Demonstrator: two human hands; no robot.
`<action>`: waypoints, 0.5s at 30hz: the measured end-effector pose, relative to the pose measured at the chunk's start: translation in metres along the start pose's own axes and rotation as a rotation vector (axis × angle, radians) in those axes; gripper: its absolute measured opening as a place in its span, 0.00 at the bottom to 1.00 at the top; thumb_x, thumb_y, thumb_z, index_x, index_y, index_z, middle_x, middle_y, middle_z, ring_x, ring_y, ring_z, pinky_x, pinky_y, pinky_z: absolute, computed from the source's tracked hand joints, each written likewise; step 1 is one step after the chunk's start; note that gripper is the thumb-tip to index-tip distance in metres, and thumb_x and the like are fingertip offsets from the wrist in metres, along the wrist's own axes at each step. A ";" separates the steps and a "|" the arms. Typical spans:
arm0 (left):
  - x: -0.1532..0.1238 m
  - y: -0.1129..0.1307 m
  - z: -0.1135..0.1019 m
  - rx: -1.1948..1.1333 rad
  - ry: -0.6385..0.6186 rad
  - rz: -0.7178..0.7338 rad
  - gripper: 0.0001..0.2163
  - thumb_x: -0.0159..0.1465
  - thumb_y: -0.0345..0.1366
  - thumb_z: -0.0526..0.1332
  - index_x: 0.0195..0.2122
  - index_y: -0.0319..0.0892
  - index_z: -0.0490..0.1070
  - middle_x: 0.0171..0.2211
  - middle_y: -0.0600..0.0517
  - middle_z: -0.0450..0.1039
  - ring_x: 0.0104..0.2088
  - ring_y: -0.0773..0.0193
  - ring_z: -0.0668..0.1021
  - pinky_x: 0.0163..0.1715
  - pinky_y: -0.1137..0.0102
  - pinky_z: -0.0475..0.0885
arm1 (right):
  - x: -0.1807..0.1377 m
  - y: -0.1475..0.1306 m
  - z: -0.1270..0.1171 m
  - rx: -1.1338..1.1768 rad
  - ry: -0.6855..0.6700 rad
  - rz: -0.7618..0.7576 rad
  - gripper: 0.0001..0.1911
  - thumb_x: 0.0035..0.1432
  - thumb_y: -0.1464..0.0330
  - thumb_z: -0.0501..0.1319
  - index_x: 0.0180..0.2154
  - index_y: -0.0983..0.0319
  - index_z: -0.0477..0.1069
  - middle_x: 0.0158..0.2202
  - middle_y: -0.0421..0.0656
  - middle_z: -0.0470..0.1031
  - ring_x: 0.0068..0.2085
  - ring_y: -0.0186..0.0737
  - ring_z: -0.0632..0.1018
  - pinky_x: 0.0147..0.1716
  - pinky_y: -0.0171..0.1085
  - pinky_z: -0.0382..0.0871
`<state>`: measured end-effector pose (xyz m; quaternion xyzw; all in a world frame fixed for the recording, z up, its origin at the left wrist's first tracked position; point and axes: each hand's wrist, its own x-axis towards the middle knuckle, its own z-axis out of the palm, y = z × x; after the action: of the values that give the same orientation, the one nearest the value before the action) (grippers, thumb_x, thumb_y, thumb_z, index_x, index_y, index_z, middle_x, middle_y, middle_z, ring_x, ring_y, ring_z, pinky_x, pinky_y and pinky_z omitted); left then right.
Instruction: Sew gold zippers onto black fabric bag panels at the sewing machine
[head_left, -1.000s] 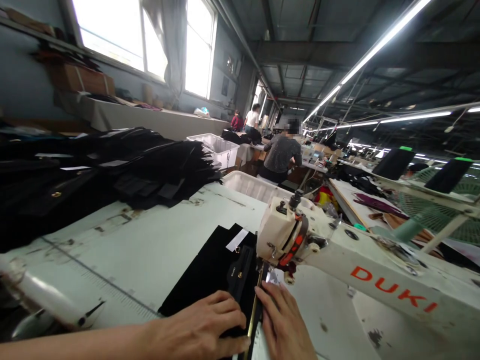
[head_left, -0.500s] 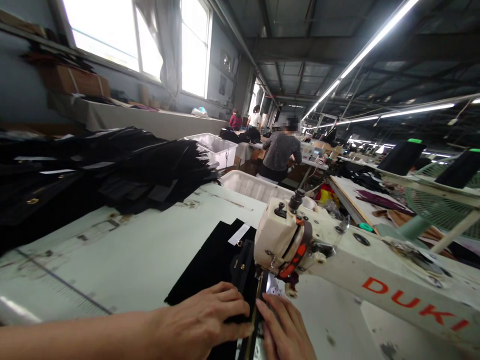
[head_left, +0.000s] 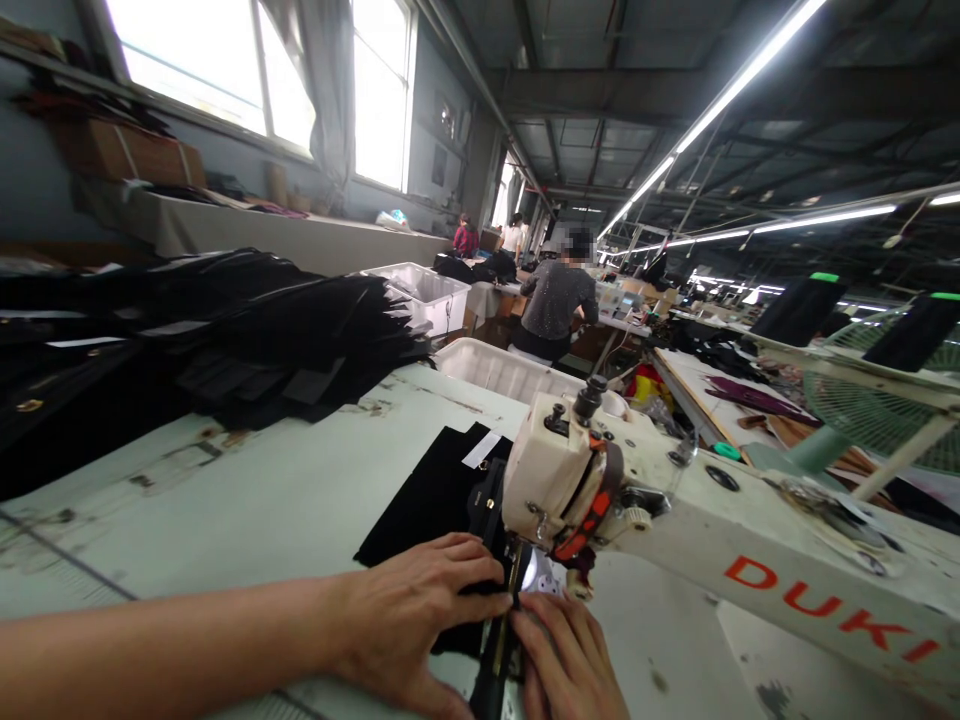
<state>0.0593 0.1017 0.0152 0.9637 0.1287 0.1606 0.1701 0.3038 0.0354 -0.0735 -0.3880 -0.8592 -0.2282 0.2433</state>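
A black fabric piece lies flat on the machine bed, with a small white label and gold-coloured hardware near its far end. Along its right side runs a black strip with a gold zipper, passing under the head of the sewing machine. My left hand rests on the fabric, fingers stretched forward and thumb spread toward me. On the zipper's right side lies my right hand, its extended fingers together and tips at the strip's edge. The needle area is mostly hidden behind the machine head.
A large heap of black pieces covers the table's far left. White plastic bins stand beyond the table edge. Black thread cones and a green fan are at right. Another person sits ahead, facing away.
The black fabric has shifted forward and slightly right under the machine head. My left hand has slid forward with it, its thumb now spread away from the fingers. My right hand stays beside the zipper.
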 end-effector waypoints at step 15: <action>-0.005 0.003 0.001 0.009 0.283 -0.013 0.19 0.64 0.45 0.63 0.52 0.41 0.72 0.47 0.44 0.76 0.45 0.53 0.77 0.55 0.61 0.67 | 0.005 -0.003 -0.003 -0.031 0.129 0.015 0.22 0.53 0.79 0.51 0.46 0.58 0.71 0.40 0.40 0.80 0.39 0.41 0.80 0.43 0.38 0.72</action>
<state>0.0559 0.0971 0.0146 0.9312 0.1585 0.2934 0.1471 0.2995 0.0350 -0.0688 -0.3825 -0.8353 -0.2642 0.2936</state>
